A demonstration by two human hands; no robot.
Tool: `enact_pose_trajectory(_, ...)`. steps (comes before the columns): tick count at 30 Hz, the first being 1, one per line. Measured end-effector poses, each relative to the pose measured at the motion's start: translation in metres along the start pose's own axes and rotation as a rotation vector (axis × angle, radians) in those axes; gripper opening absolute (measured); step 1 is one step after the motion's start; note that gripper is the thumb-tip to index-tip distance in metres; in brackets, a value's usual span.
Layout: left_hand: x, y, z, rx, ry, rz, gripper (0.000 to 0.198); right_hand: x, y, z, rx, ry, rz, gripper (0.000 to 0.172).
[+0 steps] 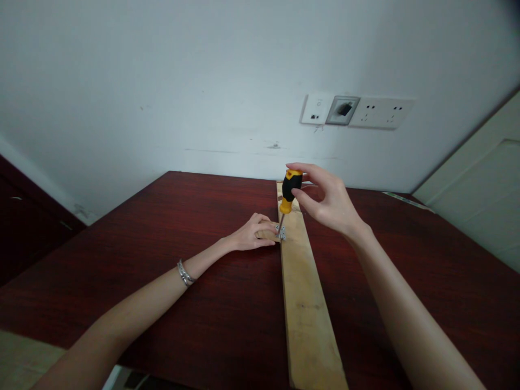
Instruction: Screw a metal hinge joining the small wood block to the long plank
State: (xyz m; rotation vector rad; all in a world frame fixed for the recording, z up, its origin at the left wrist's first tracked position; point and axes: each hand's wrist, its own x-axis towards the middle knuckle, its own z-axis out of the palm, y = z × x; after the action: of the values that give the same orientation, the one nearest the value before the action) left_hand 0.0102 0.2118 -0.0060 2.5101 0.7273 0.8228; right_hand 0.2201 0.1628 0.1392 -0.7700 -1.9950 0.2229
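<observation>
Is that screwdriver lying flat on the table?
No, the right hand holds the screwdriver by its handle, with the shaft pointing down toward the metal plate.

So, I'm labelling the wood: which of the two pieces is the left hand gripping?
The short piece, held between the left hand's thumb and fingers. The other is the long board, far longer and running toward the wall.
</observation>
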Motion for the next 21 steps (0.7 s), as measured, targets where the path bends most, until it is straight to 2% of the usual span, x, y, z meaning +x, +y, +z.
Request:
enact_pose_trajectory(10,-0.0005,-0.0011,0.0008,0.0,0.007,-0.004,0.029,0.0021,-0.0023,0.0017,0.039,0.026,0.057,0.038)
enact_pose_trajectory(16,-0.0005,0.0001,-0.0003,-0.003,0.005,-0.011,0.029,0.0018,-0.0041,-0.0036,0.074,-0.031,0.047,0.038)
enact_pose_trajectory(21,-0.0007,-0.0003,-0.0001,0.005,-0.002,-0.027,0.029,0.004,0.0012,0.0024,0.051,0.022,0.034,0.037)
